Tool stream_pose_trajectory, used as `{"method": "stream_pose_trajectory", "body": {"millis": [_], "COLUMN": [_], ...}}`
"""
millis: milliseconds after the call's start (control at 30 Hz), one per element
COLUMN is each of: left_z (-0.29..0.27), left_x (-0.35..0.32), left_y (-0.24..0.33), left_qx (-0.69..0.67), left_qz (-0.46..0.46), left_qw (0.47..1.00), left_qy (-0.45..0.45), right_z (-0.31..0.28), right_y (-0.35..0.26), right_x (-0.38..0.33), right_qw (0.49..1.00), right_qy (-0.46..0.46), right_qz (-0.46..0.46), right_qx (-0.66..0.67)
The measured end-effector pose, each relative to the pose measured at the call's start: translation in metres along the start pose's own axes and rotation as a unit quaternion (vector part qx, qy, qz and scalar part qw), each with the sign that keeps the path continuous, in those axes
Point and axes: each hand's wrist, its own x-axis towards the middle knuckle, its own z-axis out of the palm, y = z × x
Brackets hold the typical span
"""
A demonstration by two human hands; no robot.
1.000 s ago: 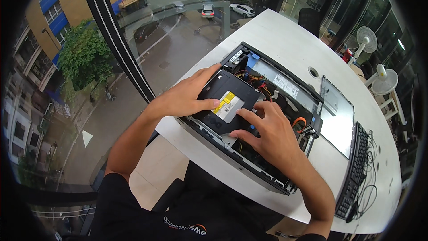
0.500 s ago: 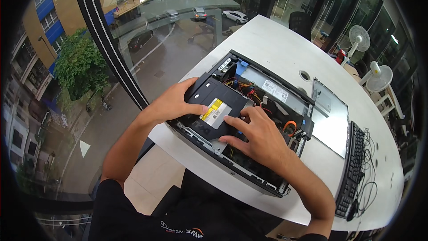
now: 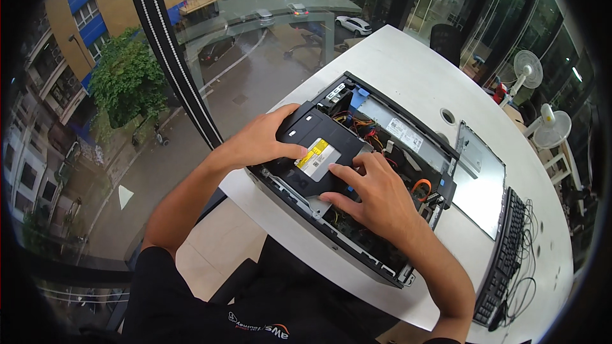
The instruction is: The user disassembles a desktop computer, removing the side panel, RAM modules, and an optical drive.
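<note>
A desktop computer case [image 3: 338, 248] lies on its side with its cover off, its inner parts showing. Over its left end sits a flat black optical drive [image 3: 320, 158] with a yellow and white label. My left hand [image 3: 255, 143] grips the drive's left side, thumb on the top beside the label and fingers over the far edge. At the drive's right end, my right hand [image 3: 382, 194] is curled, with thumb and fingertips against it; some fingertips are hidden. Coloured cables [image 3: 366, 130] run behind the drive, next to a silver metal box [image 3: 398, 130] with a white label.
The case rests on a white curved desk [image 3: 389, 51] by a window. To its right lie a metal side panel [image 3: 481, 185] and a black keyboard [image 3: 500, 261] with a coiled cable [image 3: 526, 280]. White fans [image 3: 551, 129] stand beyond the desk's right edge.
The whole view has shifted a little, so everything appears slightly farther right. Both hands keep the same hold on the drive, with no clear movement against the case.
</note>
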Motion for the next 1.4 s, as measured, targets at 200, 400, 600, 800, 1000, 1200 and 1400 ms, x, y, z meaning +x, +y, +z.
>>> {"method": "stream_pose_trajectory", "body": {"millis": [200, 400, 600, 800, 1000, 1200, 1400], "left_z": [0.002, 0.005, 0.0, 0.001, 0.01, 0.046, 0.07], "left_x": [-0.004, 0.0, -0.002, -0.006, -0.009, 0.019, 0.087], "left_y": [0.012, 0.009, 0.017, 0.013, 0.037, 0.072, 0.126], "left_qx": [0.073, 0.165, 0.149, 0.123, 0.13, 0.149, 0.212], "left_qz": [-0.004, 0.027, 0.014, 0.019, 0.197, 0.259, 0.366], "left_qw": [0.997, 0.986, 0.989, 0.992, 0.962, 0.954, 0.905], "left_qy": [0.003, 0.006, -0.016, 0.035, 0.137, -0.003, -0.041], "right_z": [-0.005, -0.01, -0.01, -0.01, -0.021, -0.055, -0.136], "right_y": [0.007, 0.005, 0.006, 0.007, 0.023, 0.053, 0.121], "right_x": [-0.005, -0.009, -0.01, -0.018, -0.035, -0.052, -0.085], "right_qw": [0.999, 0.995, 0.996, 0.994, 0.992, 0.984, 0.976], "right_qy": [0.012, -0.028, -0.037, -0.028, -0.052, -0.013, 0.072], "right_qz": [-0.014, 0.051, 0.03, 0.029, -0.016, -0.027, 0.132], "right_qx": [0.031, 0.078, 0.078, 0.104, 0.116, 0.178, 0.156]}}
